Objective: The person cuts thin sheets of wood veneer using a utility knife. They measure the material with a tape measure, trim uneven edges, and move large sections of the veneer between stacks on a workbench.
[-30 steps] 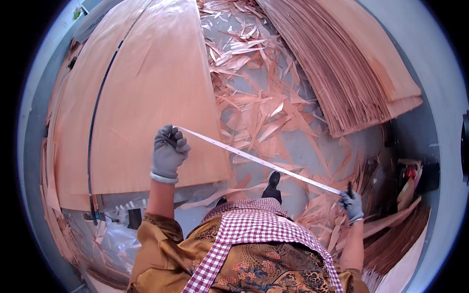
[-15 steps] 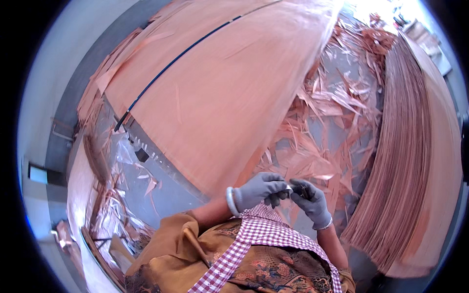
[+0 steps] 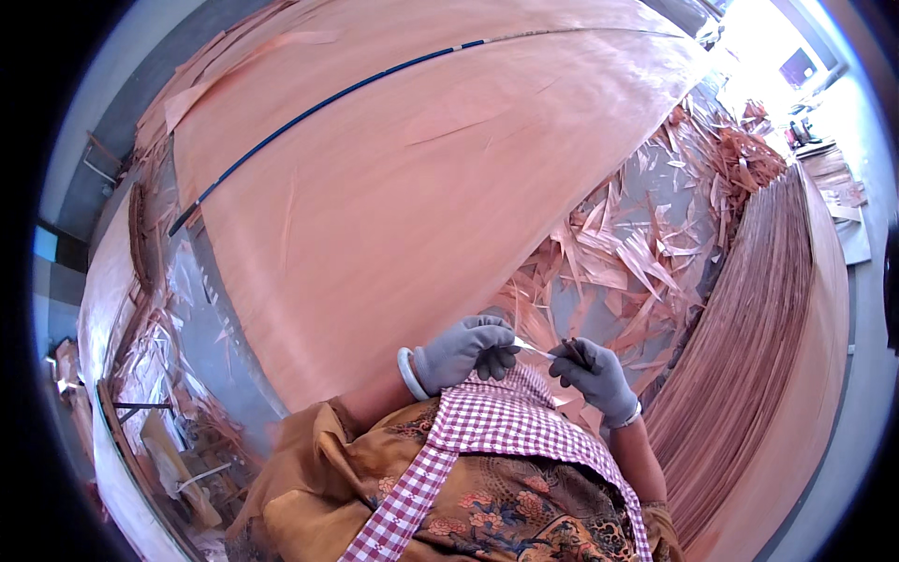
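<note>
Both my hands wear grey gloves and are up in front of my checked apron. My left hand [image 3: 468, 354] pinches one end of a thin white strip [image 3: 532, 349], probably tape. The strip runs across the gap to my right hand [image 3: 599, 382], whose fingers are closed on its other end. A small dark object [image 3: 578, 353] also sticks out of the right hand's grip; its kind is too small to make out. Beyond the hands lies a large, pinkish-brown wood veneer sheet [image 3: 375, 206], its near edge close to my left forearm.
A long blue rod [image 3: 337, 96] lies across the veneer sheet. Torn veneer scraps [image 3: 627, 253] litter the grey floor to the right. Past them stands a long stack of veneer [image 3: 740, 328]. More scraps and clear plastic [image 3: 154, 347] are at the left.
My hands have drawn apart, and the white strip now stretches between them. The view has shifted, showing more of the veneer sheet and the bright opening at the far right.
</note>
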